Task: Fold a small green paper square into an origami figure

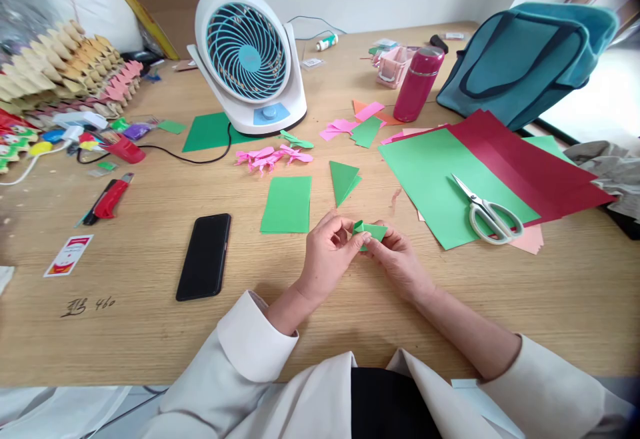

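Observation:
A small folded piece of green paper (376,231) is pinched between both hands, just above the table. My left hand (330,249) grips its left side, where a narrow fold stands up. On the right side, my right hand (400,262) holds it with the thumb on top; some fingers are hidden behind the paper. Just beyond the hands lies a folded green paper triangle (343,180). A stack of green paper rectangles (287,204) rests left of it. Farther back are pink folded paper pieces (270,157) and a green folded piece (296,140).
White-handled scissors (493,219) lie on a large green sheet (425,179) over red sheets (530,166) at right. A phone (204,257) and red cutter (112,198) are at left. Behind stand a fan (247,59), a bottle (419,86) and a teal bag (525,59).

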Available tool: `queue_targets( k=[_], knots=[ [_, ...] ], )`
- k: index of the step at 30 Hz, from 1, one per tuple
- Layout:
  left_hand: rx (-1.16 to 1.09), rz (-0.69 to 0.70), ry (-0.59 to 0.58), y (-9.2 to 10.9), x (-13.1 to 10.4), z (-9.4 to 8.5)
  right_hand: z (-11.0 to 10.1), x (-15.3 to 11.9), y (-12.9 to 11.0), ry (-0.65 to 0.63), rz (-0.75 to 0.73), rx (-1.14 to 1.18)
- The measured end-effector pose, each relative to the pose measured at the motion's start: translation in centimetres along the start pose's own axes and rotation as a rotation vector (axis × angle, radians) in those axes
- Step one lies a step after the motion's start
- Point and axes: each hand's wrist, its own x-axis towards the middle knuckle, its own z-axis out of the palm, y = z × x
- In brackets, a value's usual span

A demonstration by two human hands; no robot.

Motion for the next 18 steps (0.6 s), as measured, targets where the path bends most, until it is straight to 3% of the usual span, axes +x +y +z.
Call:
queue_targets(
  k=[8,18],
  knots=[
    [-0.008,0.002,-0.005,0.06,-0.1,0.0,0.34,-0.49,0.98,0.044,-0.018,0.095],
    [-0.022,-0.018,-0.011,0.52,0.17,-0.43,0.08,-0.3,1.1,0.037,-0.028,0.007]
  ],
)
